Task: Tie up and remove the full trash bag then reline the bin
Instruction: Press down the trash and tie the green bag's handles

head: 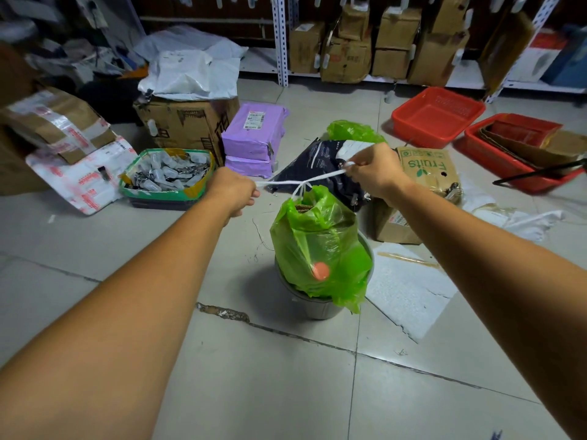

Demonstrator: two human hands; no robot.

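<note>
Crinkled green plastic bag (320, 249) in round grey bin (317, 308); left hand (232, 192), right hand (371, 174) fists closed on taut white drawstring (305, 179).

Both forearms are bare to the frame edge, no sleeves, hands (233, 192) ungloved.

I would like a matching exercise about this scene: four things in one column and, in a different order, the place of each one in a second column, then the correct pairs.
Things:
1. green trash bag
2. white drawstring
3. purple parcels
4. empty red basket

Places:
A. stacked on the floor beside a cardboard box
B. on the floor in front of the shelves, far right
C. sitting in the grey bin
D. pulled between the left hand and right hand

Pairs: 1-C, 2-D, 3-A, 4-B
</note>
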